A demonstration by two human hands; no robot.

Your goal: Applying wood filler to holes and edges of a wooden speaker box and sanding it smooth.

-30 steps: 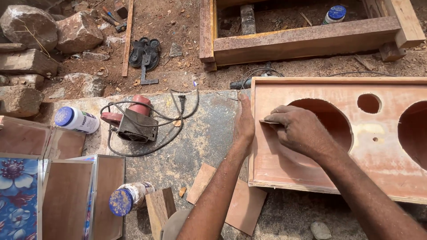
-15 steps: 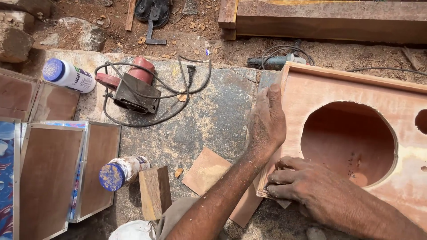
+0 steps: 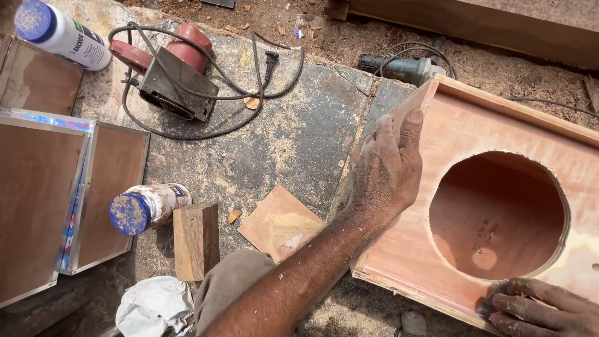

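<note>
While the left hand [image 3: 387, 165] lies flat, fingers open, on the plywood box [image 3: 499, 125], the right hand [image 3: 540, 309] pinches a small dark pad [image 3: 488, 306] near its round hole [image 3: 499, 215].

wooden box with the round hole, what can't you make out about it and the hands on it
- Wooden box: head view, right end cut off by the frame edge; the inside lies in shade behind the round hole.
- Right hand: head view, cut off at the bottom corner; something dark under its fingertips, too small to identify.
- Left hand: its palm hides the box's left edge.
</note>
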